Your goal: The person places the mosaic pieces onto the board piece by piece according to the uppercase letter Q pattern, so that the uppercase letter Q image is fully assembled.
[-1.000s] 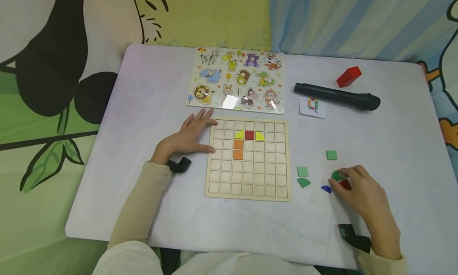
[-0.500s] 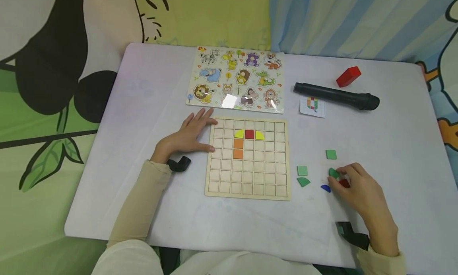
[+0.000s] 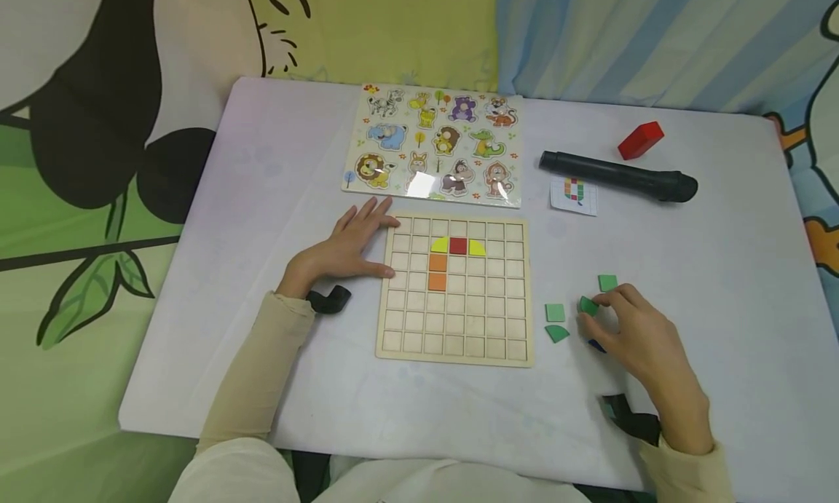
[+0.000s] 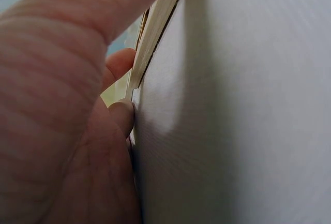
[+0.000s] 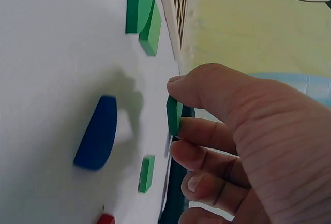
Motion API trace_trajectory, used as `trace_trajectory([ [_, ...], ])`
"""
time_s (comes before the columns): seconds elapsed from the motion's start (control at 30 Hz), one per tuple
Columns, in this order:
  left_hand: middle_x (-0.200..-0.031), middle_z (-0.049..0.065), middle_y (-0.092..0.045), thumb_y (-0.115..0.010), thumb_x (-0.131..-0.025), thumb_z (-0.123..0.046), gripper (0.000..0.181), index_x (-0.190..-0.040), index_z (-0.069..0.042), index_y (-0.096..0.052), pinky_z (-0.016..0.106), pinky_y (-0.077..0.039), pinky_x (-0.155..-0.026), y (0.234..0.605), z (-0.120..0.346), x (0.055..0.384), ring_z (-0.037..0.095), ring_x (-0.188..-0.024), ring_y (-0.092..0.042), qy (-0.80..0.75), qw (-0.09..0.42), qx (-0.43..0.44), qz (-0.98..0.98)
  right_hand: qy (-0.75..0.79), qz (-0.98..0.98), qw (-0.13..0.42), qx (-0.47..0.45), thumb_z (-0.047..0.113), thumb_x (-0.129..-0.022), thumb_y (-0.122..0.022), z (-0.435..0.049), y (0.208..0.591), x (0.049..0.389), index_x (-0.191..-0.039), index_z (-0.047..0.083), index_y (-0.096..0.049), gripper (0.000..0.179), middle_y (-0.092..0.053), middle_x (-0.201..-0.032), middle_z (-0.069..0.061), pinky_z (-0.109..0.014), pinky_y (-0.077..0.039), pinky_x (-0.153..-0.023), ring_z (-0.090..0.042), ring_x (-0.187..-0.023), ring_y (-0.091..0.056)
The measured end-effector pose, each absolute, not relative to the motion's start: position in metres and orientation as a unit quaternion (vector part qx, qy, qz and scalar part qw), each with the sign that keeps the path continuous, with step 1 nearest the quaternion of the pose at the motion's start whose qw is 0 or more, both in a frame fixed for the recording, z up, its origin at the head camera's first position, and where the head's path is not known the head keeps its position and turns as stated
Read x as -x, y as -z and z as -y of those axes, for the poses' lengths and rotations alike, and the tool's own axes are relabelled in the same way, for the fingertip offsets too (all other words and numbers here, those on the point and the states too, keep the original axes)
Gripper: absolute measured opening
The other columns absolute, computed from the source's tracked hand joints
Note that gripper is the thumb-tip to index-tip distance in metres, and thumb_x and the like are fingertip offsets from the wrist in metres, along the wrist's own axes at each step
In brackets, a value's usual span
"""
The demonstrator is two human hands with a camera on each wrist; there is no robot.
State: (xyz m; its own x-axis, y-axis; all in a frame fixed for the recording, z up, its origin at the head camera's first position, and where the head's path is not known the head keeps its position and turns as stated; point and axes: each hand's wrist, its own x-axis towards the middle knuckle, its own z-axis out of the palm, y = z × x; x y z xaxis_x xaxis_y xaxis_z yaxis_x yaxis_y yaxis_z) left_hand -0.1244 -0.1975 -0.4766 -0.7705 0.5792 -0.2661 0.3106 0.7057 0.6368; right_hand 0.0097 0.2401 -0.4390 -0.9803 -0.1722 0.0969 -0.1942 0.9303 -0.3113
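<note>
My right hand [image 3: 639,335] pinches a green quarter-round tile [image 3: 588,306] between thumb and index finger; in the right wrist view that green tile [image 5: 174,115] is raised off the tabletop. Partly covered beneath the hand lies a blue half-round tile [image 3: 596,346]. A red tile [image 5: 106,219] peeks in at the bottom of the right wrist view. The wooden grid board [image 3: 452,361] bears two yellow tiles, a red one and two orange ones. Fingers spread, my left hand [image 3: 347,248] touches the board's left edge with the thumb and a fingertip.
Left of my right hand lie a green square [image 3: 554,313] and a green quarter-round [image 3: 557,333]; another green square [image 3: 607,283] sits behind it. Farther back are an animal puzzle [image 3: 432,146], a pattern card [image 3: 573,197], a black microphone-shaped object [image 3: 616,175] and a red block [image 3: 640,140].
My right hand has lifted the green quarter-round tile and moved it left and slightly away from me. The red tile beneath is now hidden in the head view. My left hand stays put.
</note>
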Motion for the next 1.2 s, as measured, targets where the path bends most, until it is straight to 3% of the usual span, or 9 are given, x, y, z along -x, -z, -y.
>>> trace_trajectory([
  [0.23,-0.165,-0.001,0.007,-0.077,-0.078,-0.051,0.085,-0.147,-0.020,-0.036,0.041,0.013,-0.121,0.477,0.198,0.125,0.019,-0.151,0.014,-0.290,0.230,-0.249,-0.895,-0.173,0.979,0.007,-0.108,0.013,-0.077,-0.079,-0.225,0.439,-0.005,-0.098,-0.002,-0.067,0.028,-0.061,-0.097,-0.012,-0.046,-0.052,-0.059,-0.029,-0.076,-0.063],
  [0.57,-0.165,-0.002,0.007,-0.077,-0.078,-0.051,0.085,-0.146,-0.020,-0.036,0.041,0.012,-0.121,0.476,0.198,0.124,0.018,-0.151,0.015,-0.289,0.231,-0.246,-0.896,-0.182,0.968,0.014,-0.169,0.015,-0.077,-0.081,-0.197,0.440,0.002,-0.095,0.000,-0.067,0.027,-0.061,-0.093,-0.008,-0.036,-0.049,-0.051,-0.022,-0.066,-0.061],
  [0.93,-0.165,-0.002,0.007,-0.077,-0.078,-0.050,0.085,-0.146,-0.020,-0.036,0.041,0.012,-0.121,0.476,0.198,0.124,0.018,-0.151,0.015,-0.289,0.231,-0.246,-0.896,-0.187,0.961,-0.026,-0.201,0.019,-0.079,-0.079,-0.162,0.441,0.007,-0.095,0.004,-0.067,0.025,-0.062,-0.096,-0.004,-0.031,-0.049,-0.055,-0.015,-0.069,-0.057],
  [1.2,-0.165,-0.001,0.007,-0.078,-0.078,-0.050,0.086,-0.147,-0.020,-0.036,0.041,0.012,-0.121,0.475,0.198,0.124,0.019,-0.151,0.015,-0.288,0.232,-0.245,-0.896,-0.187,0.946,-0.011,-0.265,0.020,-0.080,-0.079,-0.132,0.441,0.011,-0.094,0.004,-0.069,0.024,-0.060,-0.091,-0.002,-0.026,-0.050,-0.053,-0.011,-0.068,-0.056],
])
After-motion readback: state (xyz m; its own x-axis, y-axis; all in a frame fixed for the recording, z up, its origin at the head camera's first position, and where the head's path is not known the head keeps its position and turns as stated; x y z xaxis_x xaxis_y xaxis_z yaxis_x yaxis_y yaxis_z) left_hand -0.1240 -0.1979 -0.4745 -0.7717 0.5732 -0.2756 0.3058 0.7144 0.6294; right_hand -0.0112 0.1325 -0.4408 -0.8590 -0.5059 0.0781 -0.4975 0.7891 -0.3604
